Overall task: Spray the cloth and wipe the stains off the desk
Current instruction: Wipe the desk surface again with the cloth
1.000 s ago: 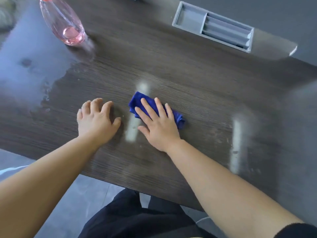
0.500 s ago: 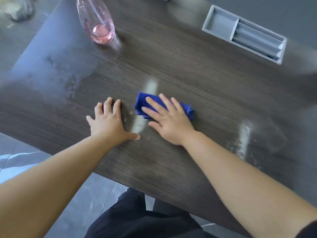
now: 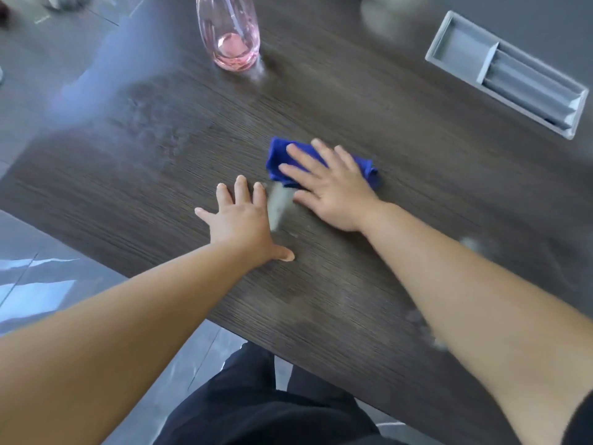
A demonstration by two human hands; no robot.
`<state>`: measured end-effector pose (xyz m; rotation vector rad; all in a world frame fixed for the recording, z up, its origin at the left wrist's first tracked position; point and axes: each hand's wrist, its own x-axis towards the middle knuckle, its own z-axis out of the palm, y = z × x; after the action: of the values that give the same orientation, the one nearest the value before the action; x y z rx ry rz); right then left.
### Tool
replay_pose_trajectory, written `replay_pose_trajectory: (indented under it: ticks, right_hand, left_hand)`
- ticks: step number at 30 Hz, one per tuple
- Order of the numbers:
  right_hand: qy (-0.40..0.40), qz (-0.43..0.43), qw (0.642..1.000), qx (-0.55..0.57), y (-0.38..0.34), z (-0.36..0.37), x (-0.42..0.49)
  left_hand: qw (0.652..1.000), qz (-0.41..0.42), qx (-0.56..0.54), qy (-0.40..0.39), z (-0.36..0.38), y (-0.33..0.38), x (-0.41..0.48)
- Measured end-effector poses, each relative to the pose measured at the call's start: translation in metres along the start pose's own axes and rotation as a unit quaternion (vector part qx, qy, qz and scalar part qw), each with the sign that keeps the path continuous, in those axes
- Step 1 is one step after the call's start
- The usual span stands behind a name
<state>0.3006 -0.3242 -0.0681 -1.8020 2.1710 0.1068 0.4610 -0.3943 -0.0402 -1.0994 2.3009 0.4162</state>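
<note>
A folded blue cloth [image 3: 278,157] lies on the dark wood-grain desk [image 3: 401,162]. My right hand [image 3: 330,187] presses flat on the cloth with straight, spread fingers and covers its middle. Just left of it, my left hand [image 3: 244,220] rests flat on the bare desk, fingers spread. A pale whitish stain [image 3: 278,205] shows on the wood between the two hands. A clear spray bottle [image 3: 229,33] holding a little pink liquid stands at the far side of the desk; its top is cut off by the frame.
A grey recessed cable tray [image 3: 510,75] sits in the desk at the far right. Faint smears [image 3: 471,244] show on the wood by my right forearm. The near desk edge [image 3: 256,338] runs diagonally above my dark trousers; grey floor [image 3: 38,277] lies to the left.
The view has shifted, so the bottle and tray sit further right in frame. My left thumb has spread outward. The pale streak between the hands looks shorter than before.
</note>
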Motion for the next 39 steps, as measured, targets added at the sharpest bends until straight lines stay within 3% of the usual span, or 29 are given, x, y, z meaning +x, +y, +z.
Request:
replay_pose_trajectory:
  ticks: [4,6,8,10,13,15,17,19,20,21,23,25,26,28,29,31,33,34,35,37,39]
  right_hand:
    - [0.014,0.233,0.971,0.047,0.012,-0.011,0.048]
    - [0.029,0.287,0.955,0.071,-0.024,-0.015,0.075]
    - [0.022,0.226,0.971,0.081,-0.058,-0.015,0.084]
    - [-0.010,0.111,0.990,0.081,-0.069,-0.014,0.069]
    - [-0.022,0.025,0.998,0.044,-0.032,-0.005,0.024]
    - [-0.015,0.110,0.993,0.047,0.008,0.000,-0.007]
    - [0.018,0.268,0.961,0.065,0.029,0.005,-0.022]
    - [0.050,0.381,0.921,0.066,0.012,0.012,-0.018]
    - [0.060,0.395,0.914,0.071,-0.005,0.016,-0.017]
    - [0.068,0.368,0.924,0.077,-0.022,0.020,-0.018]
    - [0.075,0.215,0.971,0.079,-0.041,0.031,-0.046]
    - [0.075,0.072,0.994,0.036,-0.019,0.046,-0.089]
    - [0.076,0.062,0.995,0.018,0.003,0.050,-0.111]
    - [0.086,0.162,0.983,0.008,0.046,0.054,-0.142]
    - [0.095,0.258,0.961,0.018,0.065,0.052,-0.155]
    - [0.105,0.457,0.881,0.064,0.079,0.051,-0.155]
    - [0.116,0.543,0.824,0.112,0.055,0.045,-0.133]
    - [0.109,0.534,0.830,0.120,0.040,0.045,-0.129]
    - [0.116,0.481,0.861,0.116,0.029,0.050,-0.134]
    - [0.106,0.277,0.952,0.071,0.016,0.064,-0.167]
    - [0.078,0.131,0.988,0.026,0.049,0.072,-0.215]
  left_hand:
    - [1.000,0.004,-0.011,-0.005,-0.001,0.001,0.000]
    - [1.000,0.006,-0.014,-0.003,-0.001,0.001,0.000]
    - [1.000,0.009,-0.022,0.008,0.000,-0.001,0.000]
    - [0.999,0.012,-0.033,0.017,0.001,-0.003,-0.001]
    - [0.999,0.015,-0.040,0.031,0.006,-0.006,-0.004]
    - [0.998,0.017,-0.051,0.033,0.006,-0.008,-0.006]
    - [0.997,0.021,-0.065,0.041,0.006,-0.007,-0.008]
    - [0.995,0.041,-0.064,0.060,0.007,-0.002,-0.011]
    - [0.993,0.058,-0.065,0.077,0.007,0.003,-0.012]
    - [0.990,0.073,-0.076,0.093,0.008,0.007,-0.013]
    - [0.983,0.101,-0.110,0.111,0.008,0.019,-0.018]
    - [0.978,0.128,-0.129,0.106,0.010,0.031,-0.023]
    - [0.977,0.144,-0.124,0.099,0.012,0.039,-0.027]
    - [0.974,0.178,-0.110,0.086,0.016,0.052,-0.034]
    - [0.971,0.197,-0.104,0.082,0.018,0.063,-0.039]
    - [0.968,0.220,-0.096,0.076,0.023,0.082,-0.045]
    - [0.967,0.220,-0.103,0.075,0.026,0.095,-0.050]
    - [0.967,0.217,-0.109,0.076,0.027,0.104,-0.053]
    - [0.966,0.214,-0.119,0.078,0.029,0.115,-0.058]
    - [0.960,0.218,-0.148,0.093,0.030,0.132,-0.065]
    - [0.952,0.237,-0.165,0.103,0.032,0.152,-0.071]
